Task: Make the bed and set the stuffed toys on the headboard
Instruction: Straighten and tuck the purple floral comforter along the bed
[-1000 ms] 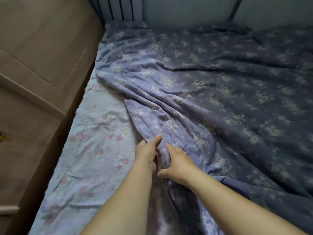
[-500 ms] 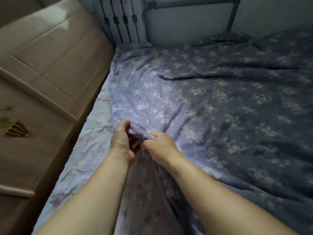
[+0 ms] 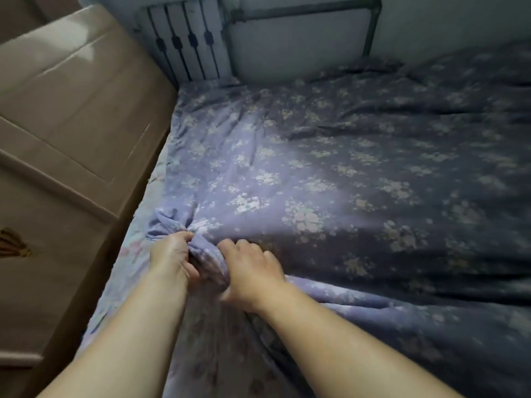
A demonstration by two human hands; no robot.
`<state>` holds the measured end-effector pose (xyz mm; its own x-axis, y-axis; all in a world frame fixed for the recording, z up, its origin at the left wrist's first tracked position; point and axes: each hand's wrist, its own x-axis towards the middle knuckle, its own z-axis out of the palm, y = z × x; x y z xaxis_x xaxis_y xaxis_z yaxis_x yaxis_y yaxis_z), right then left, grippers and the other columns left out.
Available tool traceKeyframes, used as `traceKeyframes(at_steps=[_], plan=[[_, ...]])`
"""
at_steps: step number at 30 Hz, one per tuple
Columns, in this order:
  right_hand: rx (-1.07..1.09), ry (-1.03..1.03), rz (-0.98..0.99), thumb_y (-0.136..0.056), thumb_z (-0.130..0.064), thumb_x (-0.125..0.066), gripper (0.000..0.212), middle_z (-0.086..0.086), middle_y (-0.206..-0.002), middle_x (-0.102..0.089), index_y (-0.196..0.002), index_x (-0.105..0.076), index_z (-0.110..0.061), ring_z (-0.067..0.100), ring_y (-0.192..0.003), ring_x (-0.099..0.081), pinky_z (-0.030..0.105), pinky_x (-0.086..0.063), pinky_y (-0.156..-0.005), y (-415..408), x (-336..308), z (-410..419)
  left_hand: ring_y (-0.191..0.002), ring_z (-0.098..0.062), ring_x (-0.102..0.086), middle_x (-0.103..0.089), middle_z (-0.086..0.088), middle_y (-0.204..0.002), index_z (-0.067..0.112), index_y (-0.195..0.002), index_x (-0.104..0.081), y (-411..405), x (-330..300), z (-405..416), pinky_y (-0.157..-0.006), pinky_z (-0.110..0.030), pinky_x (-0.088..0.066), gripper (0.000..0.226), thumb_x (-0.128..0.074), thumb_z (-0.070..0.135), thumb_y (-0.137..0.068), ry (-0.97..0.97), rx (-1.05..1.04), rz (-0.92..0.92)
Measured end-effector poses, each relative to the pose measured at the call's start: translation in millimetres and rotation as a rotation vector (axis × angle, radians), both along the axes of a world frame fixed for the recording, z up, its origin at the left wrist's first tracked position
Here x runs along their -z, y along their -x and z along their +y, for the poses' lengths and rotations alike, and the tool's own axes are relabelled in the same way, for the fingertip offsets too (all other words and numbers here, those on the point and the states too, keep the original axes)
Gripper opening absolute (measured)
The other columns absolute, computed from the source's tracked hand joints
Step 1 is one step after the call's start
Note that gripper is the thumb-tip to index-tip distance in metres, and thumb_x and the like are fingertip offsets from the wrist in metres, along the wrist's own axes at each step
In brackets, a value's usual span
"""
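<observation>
Item: purple floral cotton duvet cover (image 3: 330,179), lying spread and creased across the bed, its right part fading into shadow, its near end running out of view. Left hand (image 3: 172,254) is gripping a bunched fold at the cover's left edge, fingers curled tight round it. Right hand (image 3: 250,268) is pressing just beside, fingers bent into the cloth; its grasp is hard to make out. Pale pink-flowered bedsheet (image 3: 135,248) is showing alongside. Glossy beige wooden cabinet (image 3: 71,133) is standing left; white slatted radiator (image 3: 186,47) and grey pipe (image 3: 370,27) beyond.
</observation>
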<state>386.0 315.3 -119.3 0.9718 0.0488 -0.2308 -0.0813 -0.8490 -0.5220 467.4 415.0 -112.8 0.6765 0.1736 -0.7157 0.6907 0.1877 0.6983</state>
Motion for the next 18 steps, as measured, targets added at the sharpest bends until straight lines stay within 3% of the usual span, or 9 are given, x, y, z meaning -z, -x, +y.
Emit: traceKeyframes(at_steps=[2,3,4,6,9,12,15,16,18], plan=[[0.065,0.279,-0.073,-0.088,-0.018,-0.055,0.043,0.010,-0.130,-0.037,-0.127,-0.035,-0.020,0.031,-0.121,-0.037,0.043,-0.033,-0.096,6.9,4.5,-7.3,-0.057,-0.018,-0.061,-0.065,-0.011,-0.101,0.003,-0.090,-0.060,-3.0,11.2,1.1,-0.074,-0.038,-0.051,0.012,-0.050,0.009,-0.091,-0.040,-0.076,-0.050],[0.130,0.328,-0.073,-0.090,-0.013,-0.049,0.043,0.010,-0.132,-0.033,-0.129,-0.033,-0.021,0.031,-0.122,-0.034,0.045,-0.031,-0.098,10.0,5.8,-13.7,-0.059,-0.017,-0.060,-0.064,-0.010,-0.108,0.001,-0.104,-0.062,-5.2,16.6,2.3,-0.069,-0.035,-0.050,0.019,-0.052,0.007,-0.089,-0.054,-0.108,-0.080],[0.191,0.362,-0.059,-0.091,-0.010,-0.047,0.044,0.009,-0.134,-0.031,-0.131,-0.031,-0.021,0.031,-0.123,-0.033,0.046,-0.030,-0.099,12.0,7.6,-21.7,-0.065,-0.017,-0.060,-0.064,-0.009,-0.110,0.001,-0.117,-0.059,-6.7,20.6,3.0,-0.067,-0.034,-0.049,0.031,-0.053,0.006,-0.087,-0.067,-0.114,-0.096],[0.302,0.404,-0.005,-0.090,-0.010,-0.046,0.044,0.009,-0.135,-0.034,-0.130,-0.032,-0.020,0.032,-0.123,-0.037,0.047,-0.033,-0.099,18.0,4.8,-38.6,-0.074,-0.018,-0.059,-0.061,-0.007,-0.104,0.003,-0.123,-0.056,-7.9,26.7,2.8,-0.068,-0.034,-0.047,0.037,-0.053,0.005,-0.086,-0.051,-0.120,-0.108],[0.352,0.310,0.100,-0.089,-0.012,-0.046,0.031,0.013,-0.124,-0.054,-0.120,-0.044,-0.014,0.036,-0.112,-0.054,0.039,-0.042,-0.085,25.9,-3.1,-56.6,-0.089,-0.018,-0.056,-0.058,-0.005,-0.100,0.004,-0.118,-0.059,-5.6,24.3,-3.9,-0.078,-0.034,-0.046,0.031,-0.051,0.001,-0.088,-0.011,-0.152,-0.137],[0.338,0.225,0.105,-0.085,-0.012,-0.047,0.028,0.017,-0.118,-0.059,-0.112,-0.053,-0.011,0.038,-0.108,-0.056,0.034,-0.042,-0.077,31.3,-11.4,-57.4,-0.082,-0.017,-0.059,-0.066,-0.006,-0.086,0.003,-0.086,-0.059,-1.5,18.7,-6.0,-0.082,-0.037,-0.047,0.012,-0.048,-0.001,-0.089,0.004,-0.125,-0.177],[0.362,0.159,0.090,-0.082,-0.013,-0.047,0.018,0.020,-0.113,-0.060,-0.098,-0.055,-0.011,0.040,-0.104,-0.056,0.031,-0.037,-0.072,36.0,-18.6,-53.4,-0.043,-0.009,-0.057,-0.062,0.005,-0.043,0.010,-0.066,-0.049,-2.9,18.0,1.6,-0.051,-0.025,-0.049,0.028,-0.044,0.000,-0.092,0.048,-0.065,-0.169],[0.376,0.132,0.099,-0.081,-0.012,-0.047,0.012,0.020,-0.111,-0.061,-0.092,-0.053,-0.012,0.039,-0.102,-0.056,0.030,-0.036,-0.071,36.6,-21.3,-53.1,-0.038,-0.008,-0.054,-0.060,0.007,-0.043,0.012,-0.066,-0.049,-3.5,18.0,4.7,-0.040,-0.019,-0.044,0.029,-0.044,0.002,-0.092,0.072,-0.057,-0.160],[0.404,0.088,0.131,-0.080,-0.012,-0.046,0.008,0.019,-0.105,-0.061,-0.086,-0.050,-0.010,0.038,-0.094,-0.055,0.028,-0.037,-0.071,35.6,-24.7,-53.4,-0.041,-0.009,-0.050,-0.060,0.001,-0.063,0.016,-0.067,-0.047,-3.1,18.6,8.9,-0.034,-0.014,-0.037,0.027,-0.045,0.006,-0.092,0.070,-0.021,-0.141]])
